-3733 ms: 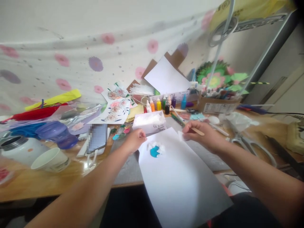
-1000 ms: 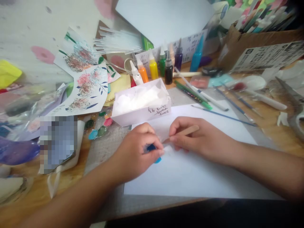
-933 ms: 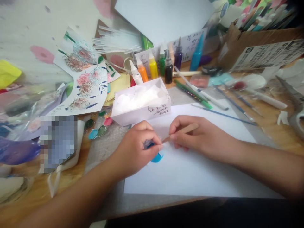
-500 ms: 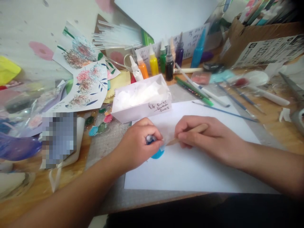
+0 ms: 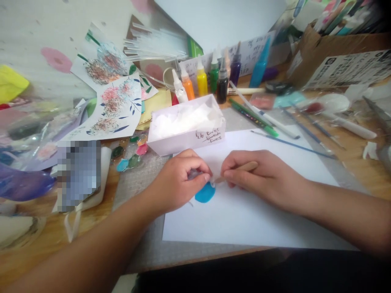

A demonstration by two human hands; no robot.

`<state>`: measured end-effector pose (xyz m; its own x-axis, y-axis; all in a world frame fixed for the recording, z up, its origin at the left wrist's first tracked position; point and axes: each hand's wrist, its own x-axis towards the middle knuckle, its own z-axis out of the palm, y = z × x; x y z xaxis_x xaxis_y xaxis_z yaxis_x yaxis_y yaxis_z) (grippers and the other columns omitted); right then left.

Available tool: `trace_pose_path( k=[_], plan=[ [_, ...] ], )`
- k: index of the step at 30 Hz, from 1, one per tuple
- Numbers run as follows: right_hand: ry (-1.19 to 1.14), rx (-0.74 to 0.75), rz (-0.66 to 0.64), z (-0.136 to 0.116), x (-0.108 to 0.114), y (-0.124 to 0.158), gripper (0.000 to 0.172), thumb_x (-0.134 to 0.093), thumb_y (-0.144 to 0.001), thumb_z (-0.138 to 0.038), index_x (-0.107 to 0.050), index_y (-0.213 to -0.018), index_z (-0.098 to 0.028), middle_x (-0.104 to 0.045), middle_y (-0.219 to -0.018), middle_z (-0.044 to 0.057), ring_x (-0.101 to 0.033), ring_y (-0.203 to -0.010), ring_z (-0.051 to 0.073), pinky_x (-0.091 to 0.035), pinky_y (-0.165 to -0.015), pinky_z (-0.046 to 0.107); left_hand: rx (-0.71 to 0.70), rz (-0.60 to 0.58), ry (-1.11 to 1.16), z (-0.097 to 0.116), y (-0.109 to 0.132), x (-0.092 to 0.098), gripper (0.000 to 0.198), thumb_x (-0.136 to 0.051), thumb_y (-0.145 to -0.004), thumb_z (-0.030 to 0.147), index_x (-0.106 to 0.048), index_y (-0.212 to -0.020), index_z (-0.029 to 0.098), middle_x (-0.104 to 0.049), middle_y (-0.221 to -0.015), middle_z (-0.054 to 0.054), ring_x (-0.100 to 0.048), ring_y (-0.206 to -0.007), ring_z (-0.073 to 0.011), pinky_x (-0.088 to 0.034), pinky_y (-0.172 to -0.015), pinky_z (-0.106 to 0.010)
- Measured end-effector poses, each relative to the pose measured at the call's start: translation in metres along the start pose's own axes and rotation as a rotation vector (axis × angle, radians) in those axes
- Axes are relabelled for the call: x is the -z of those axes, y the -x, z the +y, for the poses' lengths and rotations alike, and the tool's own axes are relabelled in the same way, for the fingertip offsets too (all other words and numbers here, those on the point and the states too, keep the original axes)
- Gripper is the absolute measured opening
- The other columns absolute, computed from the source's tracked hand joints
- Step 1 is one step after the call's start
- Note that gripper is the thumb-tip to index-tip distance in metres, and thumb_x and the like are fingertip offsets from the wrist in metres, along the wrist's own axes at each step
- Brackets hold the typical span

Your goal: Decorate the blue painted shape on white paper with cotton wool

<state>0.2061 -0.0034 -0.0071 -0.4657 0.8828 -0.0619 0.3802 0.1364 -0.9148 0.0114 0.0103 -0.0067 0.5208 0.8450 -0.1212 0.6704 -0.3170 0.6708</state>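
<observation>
A white sheet of paper [image 5: 262, 215] lies on the desk in front of me, with a blue patch [image 5: 205, 193] near its left end. My left hand [image 5: 179, 183] is curled, its fingertips pinched just above the blue patch on something small I cannot make out. My right hand [image 5: 259, 179] is closed on a thin wooden stick [image 5: 241, 168], whose tip points left at the blue patch. The two hands almost touch. A white paper box [image 5: 187, 126] filled with white scraps stands just behind them.
A row of small colour bottles [image 5: 207, 79] stands behind the box. Flower pictures [image 5: 116, 108] lie at the left, small coloured pieces [image 5: 130, 154] beside a blurred flat object [image 5: 78, 175]. Pens and brushes [image 5: 262, 120] lie at the right, with a cardboard box [image 5: 339, 57] behind.
The view has closed in on the desk since the earliest frame. My left hand has drawn back a little, and more of the blue patch shows. My right hand keeps the stick.
</observation>
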Motion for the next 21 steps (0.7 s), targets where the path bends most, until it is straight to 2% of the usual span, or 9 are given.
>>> trace_pose_path(
  k=[5, 7, 11, 15, 18, 21],
  plan=[
    [0.131, 0.036, 0.017, -0.004, -0.001, -0.007, 0.014, -0.048, -0.078, -0.019, -0.057, -0.067, -0.019, -0.052, -0.054, -0.004, -0.044, -0.05, 0.009, -0.033, -0.049, 0.021, 0.0, 0.001, 0.024, -0.003, 0.0, 0.001, 0.011, -0.051, -0.078, 0.023, -0.061, -0.076, 0.019, -0.049, -0.08, 0.001, -0.047, -0.069, -0.0081, -0.038, -0.06, -0.021],
    [0.082, -0.003, 0.007, -0.005, -0.001, -0.009, 0.014, -0.048, -0.078, -0.019, -0.057, -0.066, -0.019, -0.053, -0.055, -0.004, -0.046, -0.051, 0.009, -0.034, -0.05, 0.022, -0.008, 0.005, 0.03, -0.003, -0.001, 0.001, 0.011, -0.051, -0.078, 0.022, -0.061, -0.076, 0.019, -0.05, -0.08, 0.001, -0.047, -0.068, -0.0081, -0.037, -0.059, -0.021],
    [-0.275, -0.136, -0.008, 0.003, 0.003, -0.01, 0.012, -0.05, -0.078, -0.023, -0.054, -0.068, -0.017, -0.056, -0.054, -0.001, -0.049, -0.051, 0.01, -0.035, -0.049, 0.021, 0.018, 0.017, 0.143, -0.005, 0.0, 0.002, 0.012, -0.05, -0.078, 0.023, -0.061, -0.08, 0.018, -0.051, -0.081, 0.001, -0.046, -0.064, -0.0073, -0.037, -0.055, -0.02],
    [-0.594, -0.161, 0.114, 0.013, 0.007, -0.008, 0.01, -0.051, -0.078, -0.023, -0.051, -0.069, -0.018, -0.054, -0.049, -0.002, -0.047, -0.046, 0.01, -0.033, -0.046, 0.022, 0.096, 0.023, 0.329, -0.012, 0.003, 0.006, 0.018, -0.046, -0.08, 0.028, -0.056, -0.09, 0.017, -0.05, -0.071, 0.001, -0.044, -0.055, -0.0075, -0.035, -0.048, -0.02],
    [-0.539, -0.123, 0.11, 0.008, 0.007, -0.004, 0.01, -0.053, -0.077, -0.025, -0.053, -0.07, -0.017, -0.054, -0.051, -0.001, -0.048, -0.049, 0.011, -0.035, -0.048, 0.023, 0.009, 0.046, 0.248, -0.016, 0.007, 0.015, 0.021, -0.054, -0.075, 0.032, -0.056, -0.091, 0.017, -0.049, -0.074, 0.001, -0.045, -0.063, -0.0097, -0.038, -0.056, -0.022],
    [-0.312, -0.045, 0.053, -0.005, 0.002, 0.002, 0.012, -0.055, -0.078, -0.028, -0.056, -0.072, -0.017, -0.056, -0.059, 0.0, -0.049, -0.056, 0.012, -0.039, -0.055, 0.024, -0.106, -0.01, 0.09, -0.016, 0.012, 0.024, 0.033, -0.065, -0.064, 0.034, -0.056, -0.092, 0.02, -0.049, -0.087, 0.0, -0.046, -0.075, -0.0126, -0.04, -0.067, -0.025]
  ],
)
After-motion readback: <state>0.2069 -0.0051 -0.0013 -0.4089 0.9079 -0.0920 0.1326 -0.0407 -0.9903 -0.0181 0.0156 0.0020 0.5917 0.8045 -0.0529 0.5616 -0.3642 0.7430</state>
